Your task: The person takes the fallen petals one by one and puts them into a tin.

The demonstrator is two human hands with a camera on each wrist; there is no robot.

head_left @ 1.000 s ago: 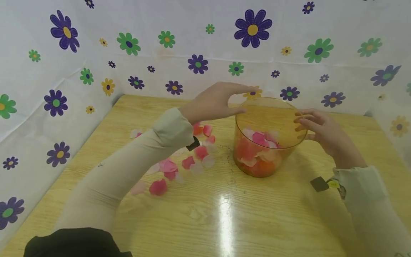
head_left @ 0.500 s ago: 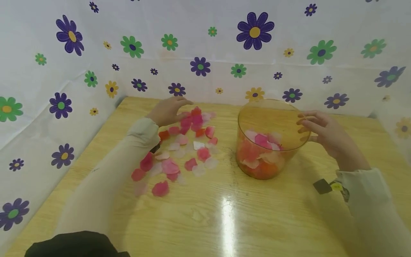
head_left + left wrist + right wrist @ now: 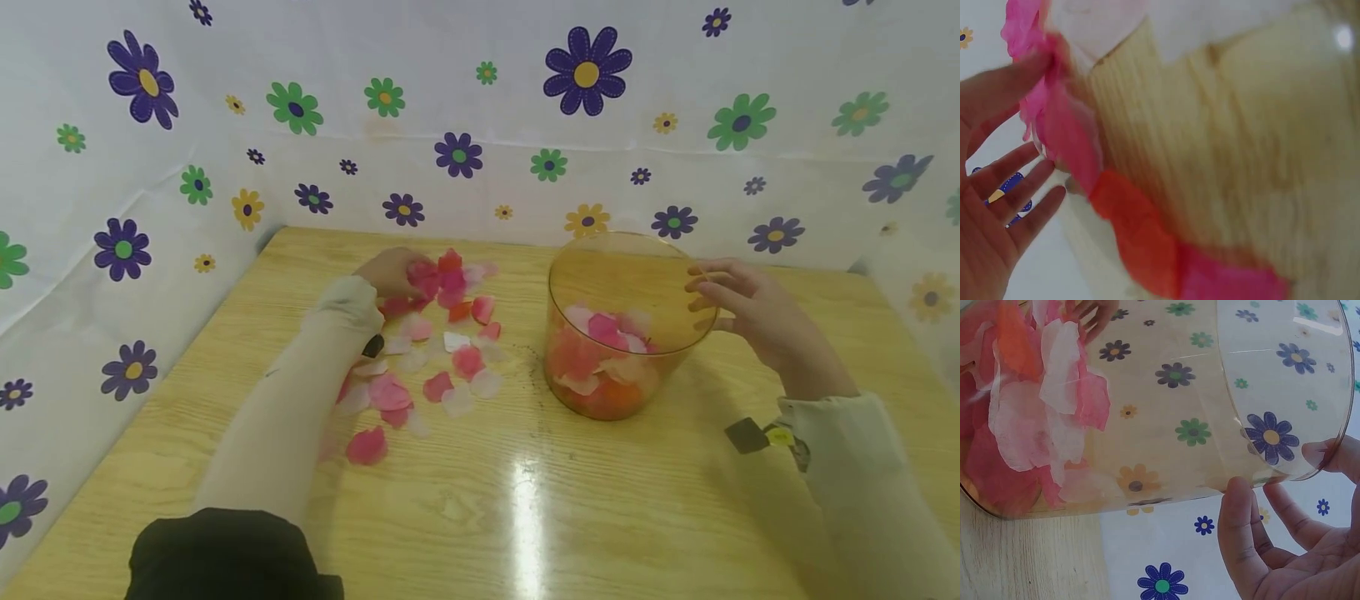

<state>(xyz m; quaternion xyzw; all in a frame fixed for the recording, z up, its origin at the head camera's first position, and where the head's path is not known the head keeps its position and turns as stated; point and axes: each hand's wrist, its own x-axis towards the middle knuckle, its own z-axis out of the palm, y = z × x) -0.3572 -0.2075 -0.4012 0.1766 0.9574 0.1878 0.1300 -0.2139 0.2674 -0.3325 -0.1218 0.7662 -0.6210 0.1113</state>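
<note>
My left hand (image 3: pixel 393 271) reaches to the back of a scatter of pink, red and white flower petals (image 3: pixel 390 389). In the left wrist view, the thumb of the left hand (image 3: pixel 997 200) touches a pink petal (image 3: pixel 1072 137), and the other fingers spread loosely beside the petals. A clear amber glass vase (image 3: pixel 622 371) stands upright on the table, partly filled with similar petals. My right hand (image 3: pixel 757 308) holds it at the right side of the rim. In the right wrist view, the fingertips of the right hand (image 3: pixel 1297 537) meet the vase wall and rim.
The wooden table (image 3: pixel 450 517) has dark specks left of the vase and a bright reflection in front. A white cloth (image 3: pixel 375 50) printed with flowers hangs behind and beside it. A black object (image 3: pixel 232 558) shows at the bottom edge.
My left hand has moved left from the vase's rim to the petals on the table and then lowered onto them. The right hand and vase have stayed in place.
</note>
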